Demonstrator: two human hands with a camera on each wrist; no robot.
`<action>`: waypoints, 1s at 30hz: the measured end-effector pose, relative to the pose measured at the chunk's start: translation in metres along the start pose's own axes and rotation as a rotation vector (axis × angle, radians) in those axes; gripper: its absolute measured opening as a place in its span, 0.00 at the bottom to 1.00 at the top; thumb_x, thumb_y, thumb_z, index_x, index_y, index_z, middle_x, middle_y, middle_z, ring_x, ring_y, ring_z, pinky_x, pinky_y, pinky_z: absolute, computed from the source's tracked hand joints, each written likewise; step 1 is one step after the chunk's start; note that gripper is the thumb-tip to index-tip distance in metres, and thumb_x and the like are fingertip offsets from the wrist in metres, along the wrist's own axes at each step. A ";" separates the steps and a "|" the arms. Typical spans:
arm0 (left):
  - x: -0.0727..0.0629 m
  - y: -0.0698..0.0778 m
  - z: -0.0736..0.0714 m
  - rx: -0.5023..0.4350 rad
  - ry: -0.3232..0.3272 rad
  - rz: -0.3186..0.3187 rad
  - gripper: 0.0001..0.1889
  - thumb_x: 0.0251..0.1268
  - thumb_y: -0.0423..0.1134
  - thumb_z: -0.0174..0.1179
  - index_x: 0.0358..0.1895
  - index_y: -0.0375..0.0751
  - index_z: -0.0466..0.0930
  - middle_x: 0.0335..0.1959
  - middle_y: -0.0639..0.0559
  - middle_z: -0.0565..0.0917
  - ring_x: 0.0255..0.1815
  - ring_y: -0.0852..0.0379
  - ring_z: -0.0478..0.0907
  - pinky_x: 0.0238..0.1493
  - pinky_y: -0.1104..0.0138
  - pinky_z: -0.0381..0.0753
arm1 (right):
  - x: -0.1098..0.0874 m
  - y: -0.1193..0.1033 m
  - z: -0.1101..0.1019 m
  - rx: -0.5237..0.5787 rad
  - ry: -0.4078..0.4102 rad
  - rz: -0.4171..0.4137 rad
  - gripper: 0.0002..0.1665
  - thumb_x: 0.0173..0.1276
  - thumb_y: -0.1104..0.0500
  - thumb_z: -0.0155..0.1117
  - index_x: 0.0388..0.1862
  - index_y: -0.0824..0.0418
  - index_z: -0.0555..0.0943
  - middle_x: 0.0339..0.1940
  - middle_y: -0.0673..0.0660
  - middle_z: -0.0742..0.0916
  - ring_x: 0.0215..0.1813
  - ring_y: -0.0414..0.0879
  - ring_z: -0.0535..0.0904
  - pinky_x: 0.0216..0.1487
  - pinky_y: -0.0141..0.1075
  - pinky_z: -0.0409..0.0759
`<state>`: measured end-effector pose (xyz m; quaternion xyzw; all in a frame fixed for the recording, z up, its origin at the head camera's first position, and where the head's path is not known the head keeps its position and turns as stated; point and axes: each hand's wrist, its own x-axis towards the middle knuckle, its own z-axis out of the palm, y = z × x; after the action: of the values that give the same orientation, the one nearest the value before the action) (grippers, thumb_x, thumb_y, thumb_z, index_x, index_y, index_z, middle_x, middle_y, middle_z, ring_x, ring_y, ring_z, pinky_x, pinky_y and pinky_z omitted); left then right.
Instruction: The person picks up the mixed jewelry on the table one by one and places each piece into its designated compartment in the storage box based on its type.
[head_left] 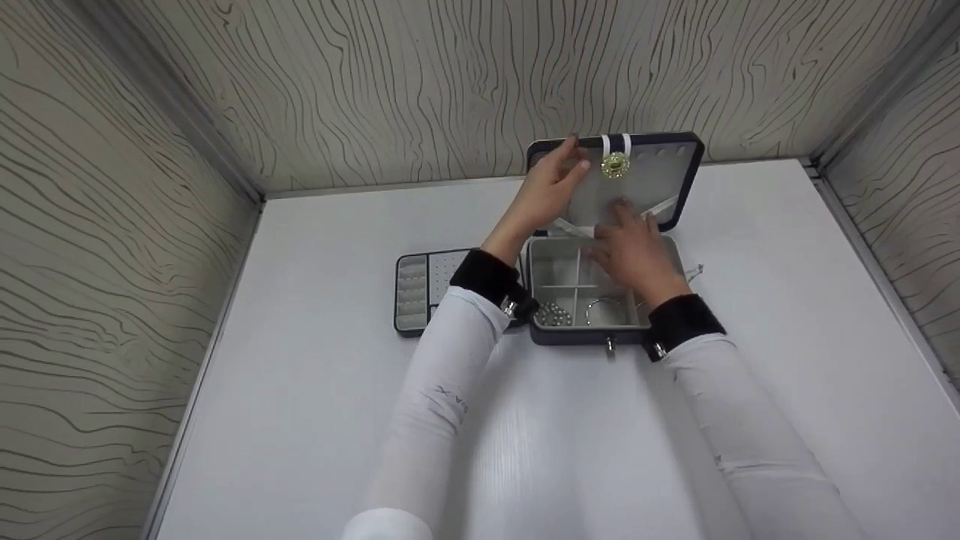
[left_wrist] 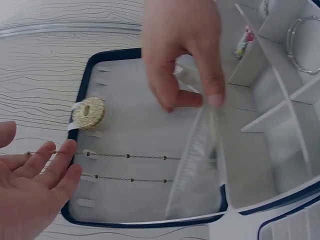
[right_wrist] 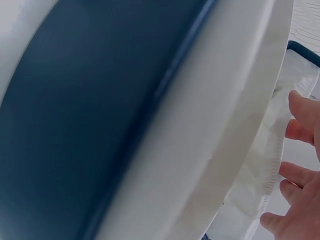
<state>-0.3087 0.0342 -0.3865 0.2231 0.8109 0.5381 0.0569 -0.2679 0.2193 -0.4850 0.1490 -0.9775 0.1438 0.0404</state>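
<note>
A navy jewelry box [head_left: 585,335] stands with its lid [head_left: 645,184] raised. At the lid's upper left edge is my left hand [head_left: 544,191], fingers fairly straight. A thin beaded necklace [left_wrist: 127,156] runs from those fingertips across the lining into the gathered lid pocket [left_wrist: 192,170], its lower end hidden there. My right hand [head_left: 637,251] reaches over the box. Its curled fingers and thumb hold the pocket's elastic edge, drawn away from the lid. A round gold brooch-like piece [head_left: 615,165] hangs on the strap at the lid's top edge.
Left of the box lies a divided jewelry tray [head_left: 412,289], partly behind the left sleeve. Compartments hold a pearl strand [head_left: 553,315] and a bracelet [head_left: 602,301]. The box's front clasp [head_left: 610,347] hangs down. A patterned wall [head_left: 390,90] rises behind the white table [head_left: 322,360].
</note>
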 end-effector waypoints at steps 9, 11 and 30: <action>-0.008 -0.024 0.018 0.069 0.026 0.010 0.31 0.77 0.36 0.50 0.76 0.31 0.50 0.72 0.41 0.65 0.64 0.51 0.73 0.59 0.75 0.71 | -0.001 0.000 -0.001 -0.017 -0.012 0.005 0.18 0.68 0.55 0.65 0.51 0.66 0.82 0.72 0.73 0.64 0.75 0.66 0.52 0.69 0.68 0.49; -0.008 -0.027 0.021 0.095 0.039 0.009 0.31 0.76 0.35 0.50 0.75 0.30 0.51 0.73 0.39 0.63 0.64 0.49 0.73 0.59 0.75 0.71 | -0.001 0.000 -0.001 -0.018 -0.020 0.010 0.19 0.68 0.55 0.64 0.52 0.66 0.81 0.72 0.72 0.63 0.76 0.65 0.51 0.69 0.68 0.48; 0.004 -0.018 0.022 0.417 0.035 -0.054 0.33 0.73 0.36 0.53 0.77 0.36 0.52 0.76 0.42 0.57 0.76 0.53 0.55 0.71 0.74 0.51 | -0.002 0.004 0.000 -0.015 -0.006 0.008 0.20 0.68 0.54 0.65 0.52 0.66 0.81 0.73 0.71 0.63 0.76 0.65 0.51 0.69 0.69 0.49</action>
<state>-0.3105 0.0492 -0.4115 0.1988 0.9112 0.3606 0.0099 -0.2670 0.2237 -0.4865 0.1451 -0.9793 0.1360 0.0378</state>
